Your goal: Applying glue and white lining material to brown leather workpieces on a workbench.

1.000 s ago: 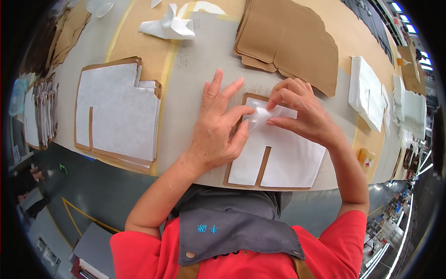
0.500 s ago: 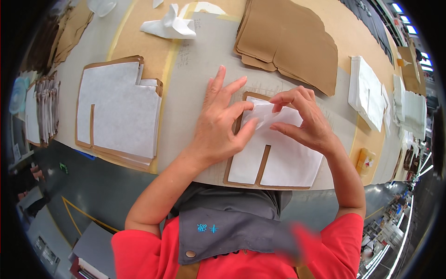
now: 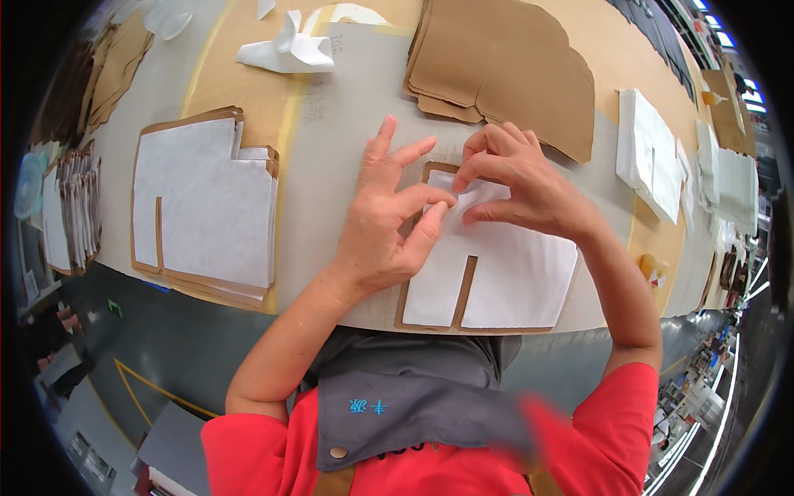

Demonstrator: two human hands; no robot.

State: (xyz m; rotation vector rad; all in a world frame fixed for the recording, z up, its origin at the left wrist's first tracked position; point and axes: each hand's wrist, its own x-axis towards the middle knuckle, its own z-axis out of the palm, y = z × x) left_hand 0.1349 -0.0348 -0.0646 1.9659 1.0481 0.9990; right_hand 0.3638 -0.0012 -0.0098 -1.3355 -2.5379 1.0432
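In front of me on the table lies a brown panel covered by a white sheet, with a narrow slot near its front edge. Thumb and forefinger of my left hand are pinched together at the sheet's far left corner; its other fingers stretch away. Over the same corner hovers my right hand, fingers curled, thumb and forefinger a little apart. The fingertips of both hands almost meet. How much of the sheet's edge is lifted there is partly hidden by the fingers.
To the left sits a stack of similar white-covered panels. Brown sheets are piled at the back, near a crumpled white scrap. White pieces and a small yellow container lie at right.
My right hand has moved left and slightly away from me, toward my left fingertips. My left thumb and forefinger have closed into a pinch. The raised part of the sheet looks flatter.
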